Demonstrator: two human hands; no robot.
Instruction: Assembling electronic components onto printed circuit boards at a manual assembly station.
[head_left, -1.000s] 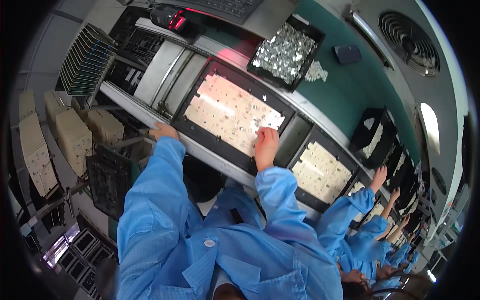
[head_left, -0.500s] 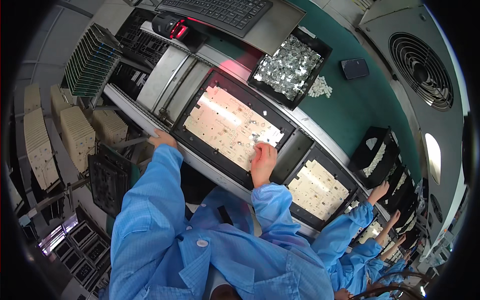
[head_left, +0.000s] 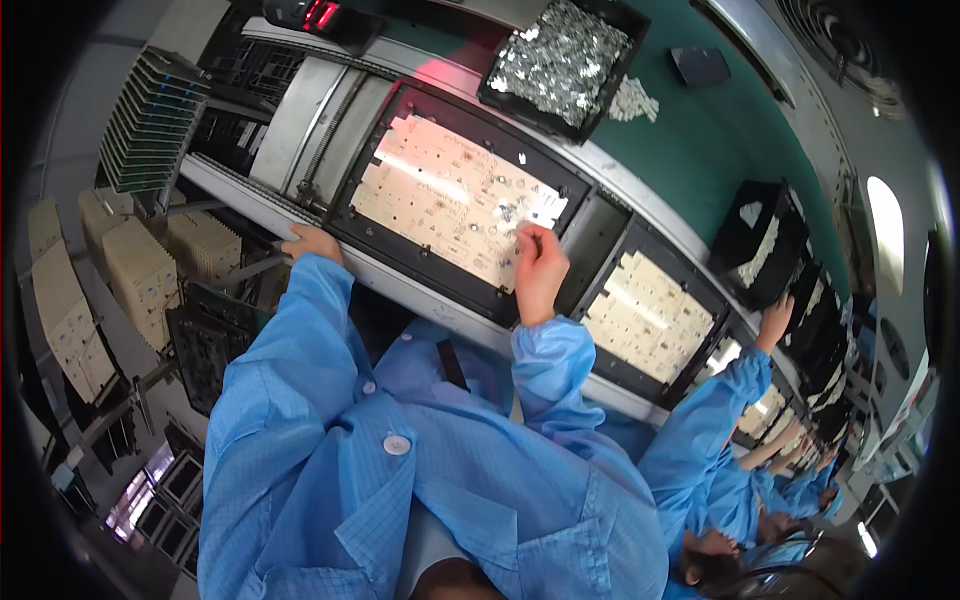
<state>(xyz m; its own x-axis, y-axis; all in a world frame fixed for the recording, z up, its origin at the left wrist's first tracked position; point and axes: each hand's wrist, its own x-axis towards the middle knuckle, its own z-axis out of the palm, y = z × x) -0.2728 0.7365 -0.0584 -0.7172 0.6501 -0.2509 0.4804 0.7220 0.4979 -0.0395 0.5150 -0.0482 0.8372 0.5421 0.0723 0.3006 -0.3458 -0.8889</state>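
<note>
- Two bare hands are at a conveyor; the right grip (head_left: 541, 268) is drawn nearly together, thumb and fingers bunched, and whether it pinches anything cannot be told.
- Its fingertips are at the right, near part of a pale board (head_left: 430, 195), which lies in a black frame (head_left: 400, 250) on the conveyor.
- The left grip (head_left: 316, 245) is loosely curled at the conveyor's near rail (head_left: 420, 293), left of the frame; whether it has hold of the edge cannot be told.
- Small shiny parts (head_left: 508, 212) sit on the board just beyond the right fingertips.
- To the right, a second pale board (head_left: 645, 318) lies in its own black frame.
- On the far side, a black tray (head_left: 530, 115) is heaped with silver pieces (head_left: 560, 62), with white pieces (head_left: 634, 101) piled beside it on the green bench (head_left: 700, 135).
- Farther right, a co-worker's hand (head_left: 775, 322) is near a black bin (head_left: 765, 290) of pale pieces.
- On the left stand a row of green boards (head_left: 155, 125) and, nearer, stacks of pale boards (head_left: 70, 315).
</note>
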